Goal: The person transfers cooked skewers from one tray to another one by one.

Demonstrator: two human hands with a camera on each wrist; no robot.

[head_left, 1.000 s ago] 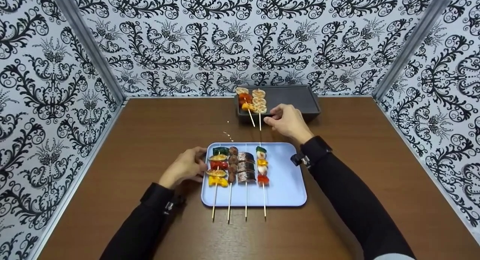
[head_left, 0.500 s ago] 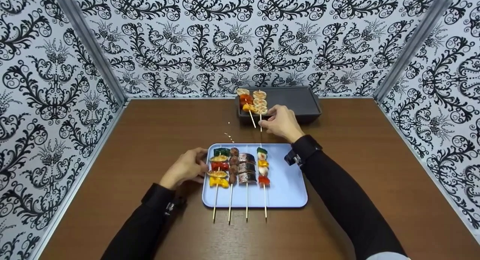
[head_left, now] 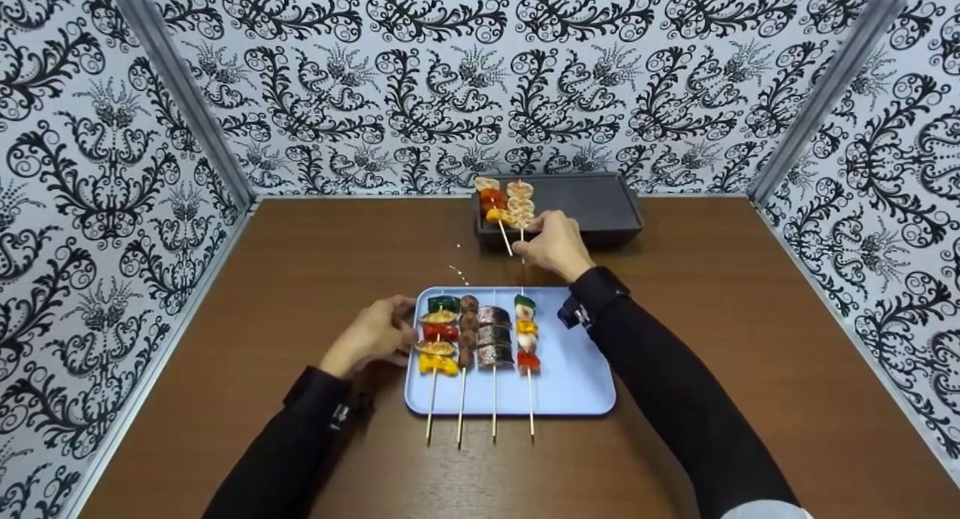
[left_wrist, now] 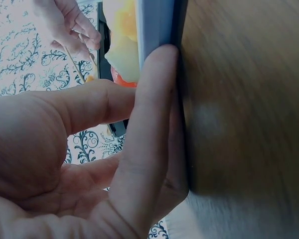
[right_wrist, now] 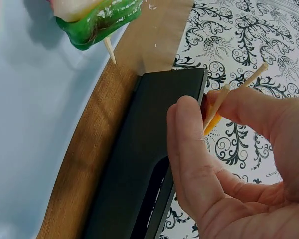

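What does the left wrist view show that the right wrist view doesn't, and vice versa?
Only the left wrist view shows the left hand, gripping the pale blue flat tray, and the yellow food piece by that rim. Only the right wrist view shows the glossy green food piece with a pointed wooden tip. Both show the tray, the right hand at thin wooden sticks, the dark rectangular grill and black-and-white scrolled wallpaper.

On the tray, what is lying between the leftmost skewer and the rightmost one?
A brown-ball skewer and a silvery-slice skewer, as the head view shows.

Right fingers [right_wrist: 190, 134] shifted left, round skewer stick [right_wrist: 217, 106]
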